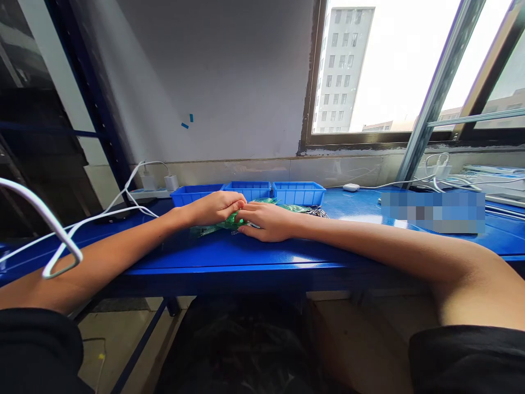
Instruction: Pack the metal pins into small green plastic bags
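Observation:
My left hand [217, 208] is closed in a pinch over the blue worktable [213, 254]; what its fingers hold, if anything, is hidden. My right hand [268, 220] meets it from the right. Its fingers are curled and its thumb points left, and I cannot make out what lies in its grasp. Shiny green plastic material [230, 223] shows under and between both hands, partly covered by them. More clear and greenish plastic [297, 208] lies behind my right hand, beside a pile of thin dark metal-looking pieces [316, 212].
Three blue bins, one at the left [192, 192], one in the middle [248, 189] and one at the right [299, 192], stand behind my hands. White cables [133, 189] run over the left side. A white adapter [351, 187] and a blurred-out patch [432, 212] are at the right.

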Tool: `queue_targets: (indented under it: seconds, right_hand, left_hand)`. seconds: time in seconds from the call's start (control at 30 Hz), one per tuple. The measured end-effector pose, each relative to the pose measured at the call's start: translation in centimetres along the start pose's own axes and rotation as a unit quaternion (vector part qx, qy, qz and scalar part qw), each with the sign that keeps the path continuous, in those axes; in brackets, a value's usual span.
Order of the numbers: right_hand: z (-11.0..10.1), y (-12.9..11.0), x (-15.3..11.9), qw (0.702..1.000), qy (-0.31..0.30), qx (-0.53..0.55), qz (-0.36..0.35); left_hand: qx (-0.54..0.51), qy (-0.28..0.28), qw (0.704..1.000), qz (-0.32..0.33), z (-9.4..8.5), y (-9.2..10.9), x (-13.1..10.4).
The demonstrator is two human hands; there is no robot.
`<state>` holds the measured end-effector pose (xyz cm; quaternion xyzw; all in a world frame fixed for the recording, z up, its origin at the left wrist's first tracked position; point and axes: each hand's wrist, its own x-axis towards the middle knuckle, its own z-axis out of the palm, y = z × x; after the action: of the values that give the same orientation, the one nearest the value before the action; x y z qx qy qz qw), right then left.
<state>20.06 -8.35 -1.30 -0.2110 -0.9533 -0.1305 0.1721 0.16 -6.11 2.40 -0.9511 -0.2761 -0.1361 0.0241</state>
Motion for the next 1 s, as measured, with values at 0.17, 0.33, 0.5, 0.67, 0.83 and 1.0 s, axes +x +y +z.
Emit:
queue_targets:
  seconds: [0.17, 0.33, 0.5, 0.67, 0.83, 1.0]
  right_hand:
    - [0.00, 0.01, 0.00, 1.000, 0.004, -0.003, -0.007]
    - [-0.11, -0.12, -0.01, 1.000, 0.000, -0.005, -0.003]
    - [-0.16, -0.17, 0.01, 1.000, 0.004, -0.001, -0.006]
    - [-0.07, -0.09, 0.01, 1.000, 0.014, 0.015, -0.009]
    - [0.03, 0.02, -0.02, 1.000, 0.011, 0.008, -0.008]
    - [0.07, 0.04, -0.06, 1.000, 0.016, 0.013, -0.005]
  left_hand:
    - [-0.011, -0.007, 1.000, -0.007, 0.03, -0.10, -0.01]
    - [-0.014, -0.012, 1.000, -0.010, -0.10, 0.11, -0.11]
    - [-0.023, -0.017, 1.000, -0.011, -0.18, 0.35, -0.09]
    - [-0.036, -0.025, 0.999, -0.016, -0.22, 0.40, -0.05]
    - [-0.029, -0.025, 0.999, -0.011, -0.20, 0.22, 0.02]
    - [-0.025, -0.030, 0.999, -0.015, -0.29, 0.30, 0.04]
